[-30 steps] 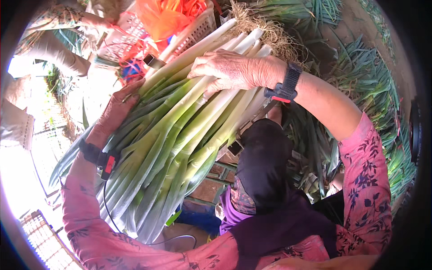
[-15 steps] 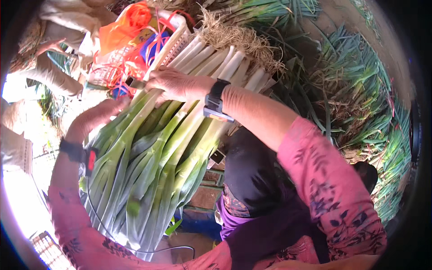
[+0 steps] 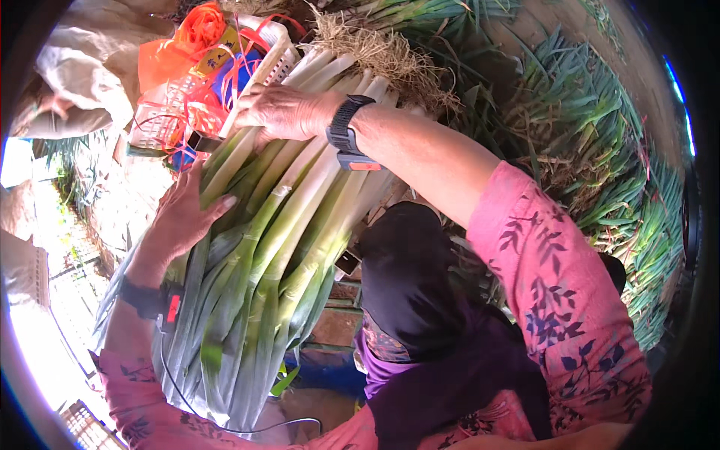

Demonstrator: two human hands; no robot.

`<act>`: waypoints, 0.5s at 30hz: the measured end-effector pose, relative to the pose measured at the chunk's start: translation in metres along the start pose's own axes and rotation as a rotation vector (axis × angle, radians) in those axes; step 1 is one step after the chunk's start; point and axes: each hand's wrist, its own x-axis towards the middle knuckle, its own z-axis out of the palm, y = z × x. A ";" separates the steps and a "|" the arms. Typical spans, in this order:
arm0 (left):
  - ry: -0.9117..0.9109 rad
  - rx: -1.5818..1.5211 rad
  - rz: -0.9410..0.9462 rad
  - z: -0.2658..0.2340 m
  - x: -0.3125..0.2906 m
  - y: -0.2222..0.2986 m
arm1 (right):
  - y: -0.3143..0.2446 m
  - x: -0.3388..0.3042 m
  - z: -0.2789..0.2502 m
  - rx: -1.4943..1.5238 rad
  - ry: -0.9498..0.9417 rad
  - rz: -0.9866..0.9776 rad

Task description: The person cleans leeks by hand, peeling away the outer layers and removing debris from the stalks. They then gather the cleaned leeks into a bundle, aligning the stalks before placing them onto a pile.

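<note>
yellow label point(image 3: 214, 63): dark characters | left hand point(image 3: 178, 219), right hand point(image 3: 291, 112): on leeks point(image 3: 264, 259)

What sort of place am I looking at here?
Probably a produce sorting or packing spot: a large bundle of leek-like vegetables lies in front, more long-leaved greens are heaped at right, and a white basket holds orange material.
</note>
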 end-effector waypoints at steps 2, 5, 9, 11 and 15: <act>0.027 -0.024 0.028 0.018 0.001 -0.015 | -0.004 0.002 0.000 0.166 -0.034 0.047; 0.351 0.221 0.141 0.044 -0.001 -0.025 | 0.023 -0.022 -0.007 0.551 0.119 0.121; 0.401 0.174 0.158 0.043 0.006 -0.021 | 0.059 -0.070 -0.035 0.145 0.153 0.221; 0.370 0.206 0.132 0.040 0.013 -0.006 | 0.076 -0.083 -0.038 0.148 0.152 0.286; 0.479 0.244 0.188 0.047 0.018 -0.023 | 0.062 -0.077 -0.032 0.135 0.288 0.337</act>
